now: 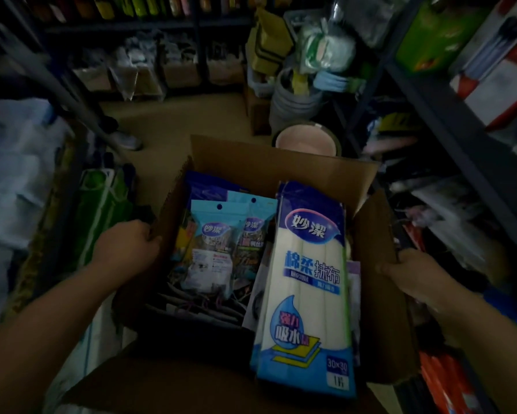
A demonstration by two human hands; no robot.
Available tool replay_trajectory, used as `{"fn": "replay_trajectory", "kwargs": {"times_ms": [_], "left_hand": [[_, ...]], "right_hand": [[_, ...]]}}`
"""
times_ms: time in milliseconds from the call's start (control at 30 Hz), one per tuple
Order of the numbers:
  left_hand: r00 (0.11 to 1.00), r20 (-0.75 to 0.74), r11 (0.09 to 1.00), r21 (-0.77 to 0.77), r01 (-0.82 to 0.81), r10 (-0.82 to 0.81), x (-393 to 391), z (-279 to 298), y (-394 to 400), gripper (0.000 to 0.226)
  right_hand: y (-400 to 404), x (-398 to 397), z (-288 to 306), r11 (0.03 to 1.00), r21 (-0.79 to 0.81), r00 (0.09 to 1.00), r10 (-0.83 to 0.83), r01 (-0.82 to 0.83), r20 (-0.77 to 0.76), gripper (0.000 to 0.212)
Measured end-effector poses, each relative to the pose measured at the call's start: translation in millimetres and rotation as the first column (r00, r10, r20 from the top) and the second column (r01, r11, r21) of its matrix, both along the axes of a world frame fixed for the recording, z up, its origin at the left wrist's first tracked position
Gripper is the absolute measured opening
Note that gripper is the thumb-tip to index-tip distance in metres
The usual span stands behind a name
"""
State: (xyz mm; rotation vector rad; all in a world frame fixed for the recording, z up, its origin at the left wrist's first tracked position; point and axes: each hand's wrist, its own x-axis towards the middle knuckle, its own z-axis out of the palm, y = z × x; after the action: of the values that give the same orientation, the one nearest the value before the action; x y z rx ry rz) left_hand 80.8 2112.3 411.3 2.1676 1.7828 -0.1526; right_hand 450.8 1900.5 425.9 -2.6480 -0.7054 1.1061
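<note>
Dim aisle, stock on both sides. Far left: glossy green packs [101, 210] standing on the floor, soft plastic. My left hand [128, 243] grasps the left wall of the cardboard box [266, 162], fingers curled over its corrugated edge and out of sight behind it. The box is plain brown board, matte, rectangular, open top facing up, all four flaps splayed outward; it sits low in front of me, between my two forearms, its long axis running from me toward the far shelves. Inside, left half: two pale-blue pouches [212, 246], shiny film with punched hang holes, standing upright on a jumble of flatter packets. Inside, right half: a long cloth pack [308, 279], blue and white, slick wrapper over white ribbed rolls; it lies lengthways with the box, header end away from me, foot end resting over the near rim. Beyond the far flap, a round pink bucket [306, 141], smooth plastic. My right hand [406, 273] clutches the outer edge of the right flap, thumb on top. Far right: dark metal shelving [430, 85], angular uprights, crammed with boxed goods.
</note>
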Motion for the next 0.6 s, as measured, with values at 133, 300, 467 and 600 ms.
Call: {"fn": "replay_trajectory", "kwargs": {"times_ms": [133,300,467,600], "left_hand": [[1.0,-0.017,0.999,0.029,-0.015,0.016,35.9,5.1,91.7,0.049],[0.998,-0.048,0.998,0.054,0.031,-0.029,78.4,24.6,198.5,0.048],[0.975,-0.14,0.98,0.075,0.184,-0.173,136.0,37.8,314.6,0.041],[0.927,-0.177,0.939,0.038,0.341,-0.33,186.3,34.7,402.4,0.035]], "right_hand": [[95.0,34.2,1.3,1.0,0.029,1.0,-0.007,0.006,0.002,0.03],[186.2,66.7,24.1,0.998,0.062,1.0,-0.003,0.004,-0.009,0.024],[260.0,93.0,30.6,0.989,0.078,0.992,-0.128,0.128,-0.005,0.027],[305.5,102.1,21.7,0.972,0.018,0.973,-0.233,0.233,0.001,0.031]]}}
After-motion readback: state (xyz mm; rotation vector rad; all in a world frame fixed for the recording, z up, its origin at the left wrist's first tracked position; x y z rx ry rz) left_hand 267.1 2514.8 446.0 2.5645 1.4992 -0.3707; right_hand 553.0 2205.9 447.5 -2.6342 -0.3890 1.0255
